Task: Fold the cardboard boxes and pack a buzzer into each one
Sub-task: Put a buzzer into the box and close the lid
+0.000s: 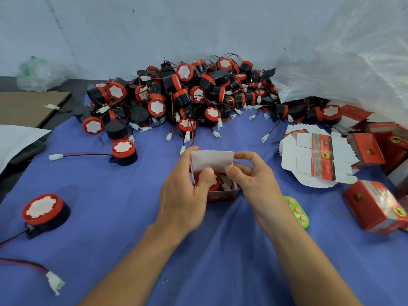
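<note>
While the box [220, 196] is open at the top, the likeliest trouble, to my eye, is the wire. From the head view, a white connector [227, 185] lies beside the buzzer [217, 182] inside the box, close to the right wall. If it rides up as the lid flap [212, 160] comes down, the flap could trap it or refuse to tuck. The buzzer also looks a snug fit, so a hard push on a tilted one might bulge or split the thin card. The box rests on the blue cloth [132, 217], which is wrinkled, so it could skid or tip under uneven pressure.

The left hand [183, 195] wraps the box's left side. Its fingers are curled behind the raised flap and its thumb is pressed on the buzzer's red face. The right hand [254, 180] comes in from the right, palm turned inward. Its thumb and forefinger are pinched on the right edge of the flap, the other fingers curled loosely below. Both forearms reach in from the near edge, converging on the box. The heap of loose buzzers [187, 93] lies well beyond it.
</note>
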Tool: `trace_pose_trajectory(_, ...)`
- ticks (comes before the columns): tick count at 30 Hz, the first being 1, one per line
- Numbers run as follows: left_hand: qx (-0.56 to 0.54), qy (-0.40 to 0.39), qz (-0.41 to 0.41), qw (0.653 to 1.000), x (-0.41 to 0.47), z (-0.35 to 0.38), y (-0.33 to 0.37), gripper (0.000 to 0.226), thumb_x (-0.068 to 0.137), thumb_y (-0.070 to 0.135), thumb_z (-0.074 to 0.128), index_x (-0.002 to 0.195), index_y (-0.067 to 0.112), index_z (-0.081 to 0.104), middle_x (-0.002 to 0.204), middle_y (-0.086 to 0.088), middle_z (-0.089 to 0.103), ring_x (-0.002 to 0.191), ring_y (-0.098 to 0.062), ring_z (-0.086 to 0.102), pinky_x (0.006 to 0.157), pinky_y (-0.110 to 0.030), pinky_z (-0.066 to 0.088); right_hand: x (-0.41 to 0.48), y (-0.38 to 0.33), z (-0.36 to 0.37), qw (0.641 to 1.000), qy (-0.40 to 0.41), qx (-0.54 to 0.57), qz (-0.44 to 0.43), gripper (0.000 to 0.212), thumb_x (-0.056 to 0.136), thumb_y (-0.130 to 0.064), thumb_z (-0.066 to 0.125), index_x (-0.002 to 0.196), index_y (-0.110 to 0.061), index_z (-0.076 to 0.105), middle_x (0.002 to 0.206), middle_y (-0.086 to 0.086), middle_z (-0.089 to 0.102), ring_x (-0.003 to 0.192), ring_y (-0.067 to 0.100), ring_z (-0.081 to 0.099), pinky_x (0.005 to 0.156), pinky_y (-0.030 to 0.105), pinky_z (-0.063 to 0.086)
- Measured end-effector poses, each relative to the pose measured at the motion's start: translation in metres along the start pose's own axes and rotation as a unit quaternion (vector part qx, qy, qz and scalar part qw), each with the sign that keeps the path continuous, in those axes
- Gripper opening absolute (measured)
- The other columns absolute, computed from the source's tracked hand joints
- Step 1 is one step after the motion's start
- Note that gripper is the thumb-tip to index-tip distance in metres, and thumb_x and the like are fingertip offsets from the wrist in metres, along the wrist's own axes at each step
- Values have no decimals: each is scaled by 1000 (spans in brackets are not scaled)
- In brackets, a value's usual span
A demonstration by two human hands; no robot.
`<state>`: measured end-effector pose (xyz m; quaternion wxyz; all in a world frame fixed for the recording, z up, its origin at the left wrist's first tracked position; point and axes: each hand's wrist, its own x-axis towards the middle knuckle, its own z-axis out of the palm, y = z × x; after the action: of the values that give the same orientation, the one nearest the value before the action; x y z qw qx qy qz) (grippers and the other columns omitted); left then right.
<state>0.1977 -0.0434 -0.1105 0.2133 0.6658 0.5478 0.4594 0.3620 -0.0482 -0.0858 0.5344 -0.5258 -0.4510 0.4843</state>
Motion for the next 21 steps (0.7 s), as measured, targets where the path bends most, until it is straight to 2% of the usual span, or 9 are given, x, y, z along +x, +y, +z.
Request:
trace_pose_trajectory(2,-24,85,5,996,4,-5,5,26,96,59,45,97,44,65,96,23,68,97,-2,58,81,-30,48,1,0,0,1000,-13,-8,-13,15,96,-8,68,108,-16,68,92,3,80,77,10,71,65,18,52)
trace_pose_trajectory(4,-61,118,-32,991,12,-10,5,40,92,59,50,61,35,57,65,16,58,71,-6,51,63,-24,41,1,0,0,999,-28,-15,-22,14,95,-4,68,104,-14,72,94,3,80,82,10,74,68,17,53)
trace_pose_trajectory(5,-94,114,-52,988,16,-12,4,49,90,61,53,55,27,53,54,11,47,59,-9,42,56,-25,34,1,1,-1,999,-38,-17,-21,15,95,-4,68,106,-13,72,96,2,80,86,11,74,70,17,53)
trace_pose_trajectory(7,-153,108,-95,978,24,-14,1,59,86,64,61,55,14,54,49,9,35,54,-11,31,54,-33,31,2,3,-3,997,-69,-14,-7,18,96,-5,68,111,-12,73,102,1,80,93,11,74,74,17,54)
trace_pose_trajectory(9,-192,115,-141,964,30,-16,-3,61,84,64,68,57,10,58,50,2,40,54,-15,34,57,-38,33,2,5,-5,992,-119,-23,20,21,96,-9,68,116,-16,72,108,-1,79,102,11,73,81,19,55)
trace_pose_trajectory(11,-208,130,-168,955,32,-15,-5,45,85,58,74,61,20,70,54,6,59,54,-12,50,59,-36,44,2,8,-3,985,-148,-83,35,25,92,-15,71,116,-24,72,108,-8,78,103,8,72,84,19,55)
trace_pose_trajectory(14,-195,90,-157,964,27,-13,-4,23,80,63,70,81,41,78,84,14,77,79,-5,72,75,-42,61,3,12,5,979,-104,-171,26,31,82,-32,73,113,-32,72,103,-15,77,98,8,72,91,33,58)
trace_pose_trajectory(18,-207,-4,-159,965,19,-10,0,58,77,80,49,93,32,78,87,2,79,89,-25,75,84,-54,60,4,13,10,984,-77,-157,33,36,71,-38,73,107,-33,74,96,-15,78,93,7,73,91,39,59)
trace_pose_trajectory(21,-221,-83,-194,952,16,-11,-1,62,88,77,35,91,35,81,91,2,81,91,-17,76,85,-40,59,7,16,10,987,-54,-149,39,27,76,-31,76,104,-33,75,94,-15,78,90,7,74,90,39,60)
